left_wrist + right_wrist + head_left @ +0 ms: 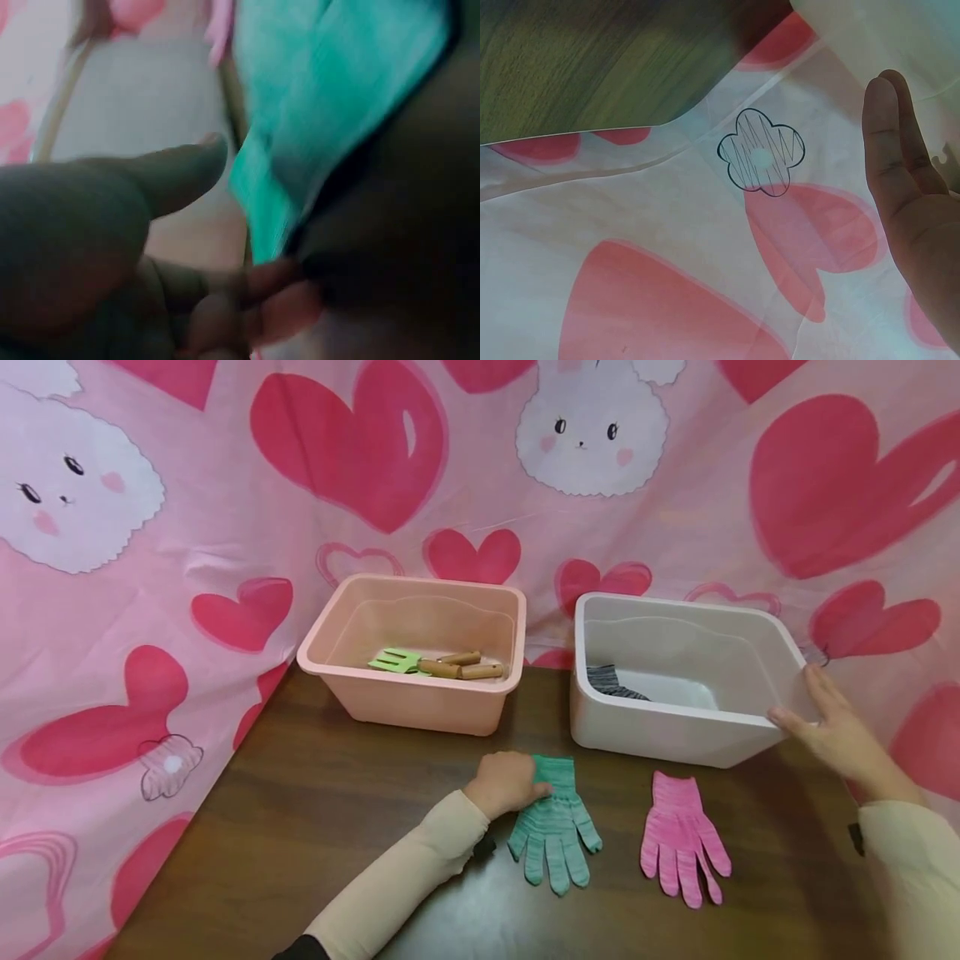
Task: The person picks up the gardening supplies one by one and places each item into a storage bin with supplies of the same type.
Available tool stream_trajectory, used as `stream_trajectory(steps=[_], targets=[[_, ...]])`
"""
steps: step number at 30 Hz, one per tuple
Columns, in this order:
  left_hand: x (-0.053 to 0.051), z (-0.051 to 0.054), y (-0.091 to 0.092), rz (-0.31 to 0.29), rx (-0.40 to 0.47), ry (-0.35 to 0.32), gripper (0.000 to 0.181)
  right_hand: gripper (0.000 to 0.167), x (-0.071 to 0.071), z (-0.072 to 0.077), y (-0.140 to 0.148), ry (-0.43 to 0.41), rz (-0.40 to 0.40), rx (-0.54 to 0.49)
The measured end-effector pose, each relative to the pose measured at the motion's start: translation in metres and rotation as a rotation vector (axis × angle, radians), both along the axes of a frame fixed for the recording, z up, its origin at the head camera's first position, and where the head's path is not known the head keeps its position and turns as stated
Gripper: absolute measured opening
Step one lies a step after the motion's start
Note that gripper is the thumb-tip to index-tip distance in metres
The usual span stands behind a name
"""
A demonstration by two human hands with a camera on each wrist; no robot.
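Observation:
A green knitted glove [558,835] lies on the brown table with its fingers toward the near edge. My left hand [506,783] is at its cuff, thumb extended over the knit. In the blurred left wrist view, the thumb [184,172] stands apart from the bent fingers [277,300], which meet the glove's edge. My right hand [840,739] touches the right end of the white bin [667,732], its fingers straight along the wall in the right wrist view. Inside that bin lies a dark grey striped knitted piece [611,682], partly hidden by the front wall.
A pink glove [678,835] rests on the table in front of the white bin. To the left stands a pink bin [420,703] containing a green hand fork [396,661] and several wooden handles [480,671]. A heart-patterned cloth [472,443] hangs behind the table and at its sides.

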State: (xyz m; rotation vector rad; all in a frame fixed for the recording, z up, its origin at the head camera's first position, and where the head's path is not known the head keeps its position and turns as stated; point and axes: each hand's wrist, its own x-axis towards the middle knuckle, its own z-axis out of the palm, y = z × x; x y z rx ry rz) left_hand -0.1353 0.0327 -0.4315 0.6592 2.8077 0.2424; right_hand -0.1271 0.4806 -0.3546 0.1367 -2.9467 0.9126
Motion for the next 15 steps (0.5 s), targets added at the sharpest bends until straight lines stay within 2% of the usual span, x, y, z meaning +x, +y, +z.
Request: stream_trajectory(steps=[3, 5, 7, 10, 15], targets=[[0.011, -0.005, 0.012, -0.028, -0.065, 0.083, 0.047, 0.092, 0.0, 0.0, 0.001, 0.01, 0.0, -0.014], [0.015, -0.007, 0.018, -0.043, -0.062, 0.121, 0.051, 0.092, 0.0, 0.0, 0.001, 0.007, -0.004, -0.025], [0.017, -0.009, 0.022, -0.056, -0.042, 0.13, 0.055, 0.093, 0.0, 0.0, 0.0, -0.006, -0.013, -0.033], [0.015, -0.011, 0.024, -0.054, 0.015, 0.08, 0.046, 0.094, 0.0, 0.0, -0.001, -0.018, -0.019, -0.038], [0.008, -0.014, 0.027, -0.008, 0.124, -0.057, 0.03, 0.095, 0.0, 0.0, 0.0, -0.042, -0.03, -0.036]])
